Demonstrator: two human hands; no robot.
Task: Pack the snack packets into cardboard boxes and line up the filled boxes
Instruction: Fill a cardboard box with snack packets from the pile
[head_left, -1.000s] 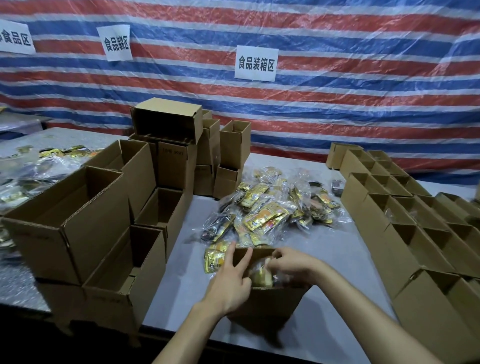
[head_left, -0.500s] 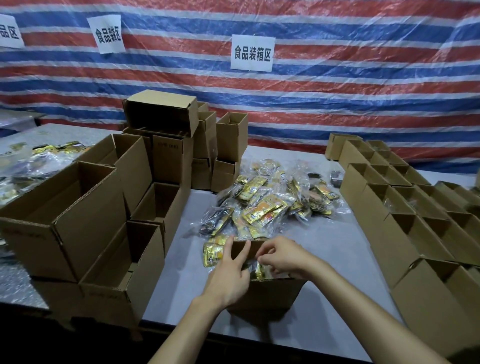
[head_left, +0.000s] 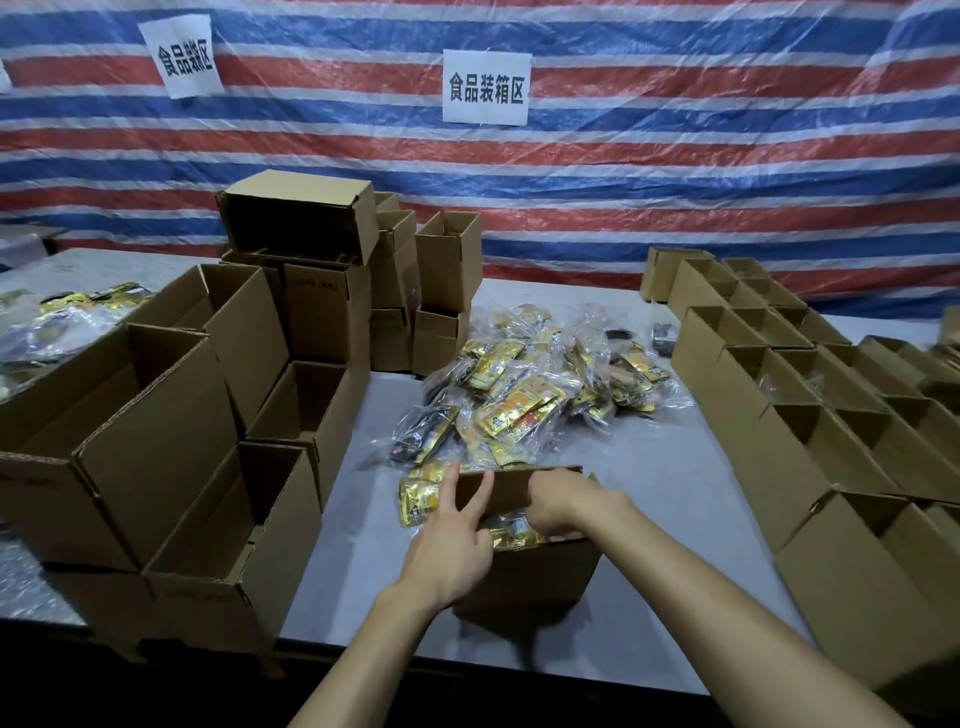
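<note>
The right hand has sunk into the cardboard box, seating snack packets, grip hidden; the left hand's spread fingers brace it. The box seems nearly full.

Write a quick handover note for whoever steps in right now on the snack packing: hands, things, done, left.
Left hand: open, straight fingers touching the box in front at its left side.
Right hand: reaching into that box, fingertips hidden; grip cannot be told.
Packets show inside that box.
The packet pile lies behind it on the table; one packet lies beside the left hand.
Done: rows of open boxes lined up at right, contents mostly hidden.
Left: finish this box, add it to the rows, then likely work through the pile using the empty boxes at left.
</note>
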